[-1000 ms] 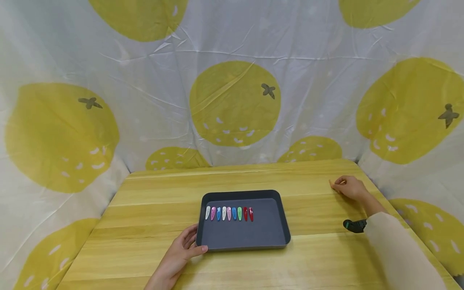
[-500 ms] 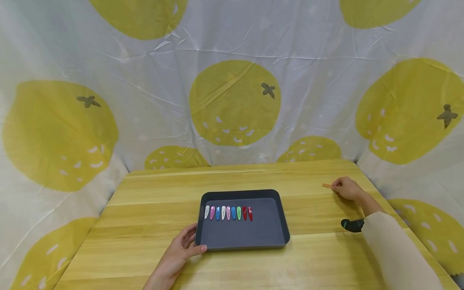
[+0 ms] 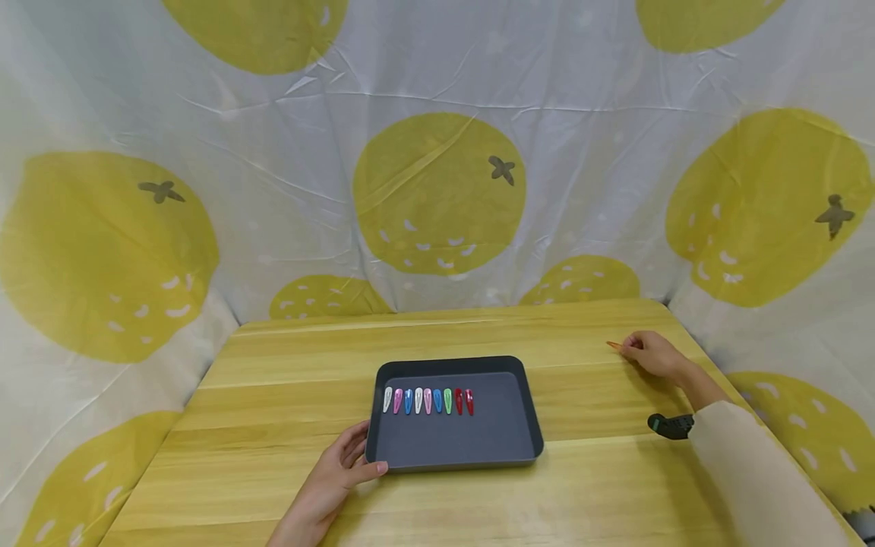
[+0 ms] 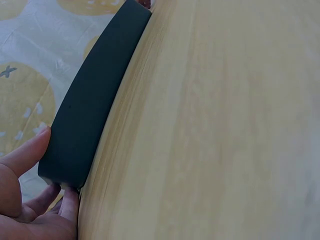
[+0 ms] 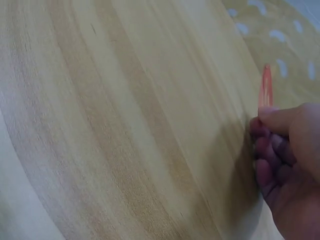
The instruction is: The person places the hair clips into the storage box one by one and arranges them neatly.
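Observation:
My left hand (image 3: 333,472) grips the near left corner of a dark grey baking tray (image 3: 458,443). In the left wrist view the thumb presses the tray's outer wall (image 4: 92,100), and other fingers bend round the corner. Inside the tray, snap hair clips (image 3: 428,400) stand side by side in a row: white, pink, blue, green and red ones, from the left wall to past the middle. Over the table's far right part, my right hand (image 3: 654,355) pinches an orange hair clip (image 5: 266,90) between thumb and forefinger. The clip's tapered end sticks out from the fingertips.
The tray rests on a wood-grain table (image 3: 287,395). A black strap device (image 3: 670,426) sits at the right wrist beside a pale sleeve (image 3: 759,471). A lemon-print curtain (image 3: 437,68) hangs behind the table and along both sides.
The orange clip has turned in my right fingers and now points left, lying flatter than a second ago. My left hand keeps its hold on the tray, which stays put.

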A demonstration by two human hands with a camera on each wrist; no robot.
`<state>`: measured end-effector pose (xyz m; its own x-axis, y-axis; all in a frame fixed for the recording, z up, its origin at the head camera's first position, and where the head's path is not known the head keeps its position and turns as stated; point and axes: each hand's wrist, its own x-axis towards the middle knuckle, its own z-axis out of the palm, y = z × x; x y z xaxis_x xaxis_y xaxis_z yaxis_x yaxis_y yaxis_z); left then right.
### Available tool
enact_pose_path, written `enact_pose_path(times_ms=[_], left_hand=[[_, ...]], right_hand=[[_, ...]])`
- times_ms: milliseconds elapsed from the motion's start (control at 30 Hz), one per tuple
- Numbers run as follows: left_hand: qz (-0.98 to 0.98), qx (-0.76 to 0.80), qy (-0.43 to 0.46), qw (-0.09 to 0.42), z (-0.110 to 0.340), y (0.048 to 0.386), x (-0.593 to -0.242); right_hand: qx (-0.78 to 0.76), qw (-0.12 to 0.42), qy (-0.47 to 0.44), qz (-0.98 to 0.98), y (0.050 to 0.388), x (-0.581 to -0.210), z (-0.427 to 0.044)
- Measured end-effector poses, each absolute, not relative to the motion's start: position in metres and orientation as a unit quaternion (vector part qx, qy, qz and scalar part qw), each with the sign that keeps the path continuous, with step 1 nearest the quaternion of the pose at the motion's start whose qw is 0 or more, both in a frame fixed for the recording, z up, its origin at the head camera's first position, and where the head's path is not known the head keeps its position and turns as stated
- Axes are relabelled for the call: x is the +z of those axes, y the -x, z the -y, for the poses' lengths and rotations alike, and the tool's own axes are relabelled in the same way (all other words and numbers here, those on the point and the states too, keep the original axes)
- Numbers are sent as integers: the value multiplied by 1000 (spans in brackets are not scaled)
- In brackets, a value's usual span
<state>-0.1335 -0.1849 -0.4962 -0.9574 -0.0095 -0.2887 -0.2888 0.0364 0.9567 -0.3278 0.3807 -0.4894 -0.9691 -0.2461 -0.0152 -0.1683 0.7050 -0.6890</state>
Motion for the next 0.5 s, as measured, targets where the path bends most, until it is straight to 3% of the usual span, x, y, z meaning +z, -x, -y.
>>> enact_pose_path(times_ms=[500], left_hand=[[-710,691,92,101,186,134,-498]], right_hand=[[-419,61,139,-895,334,-473,-361]])
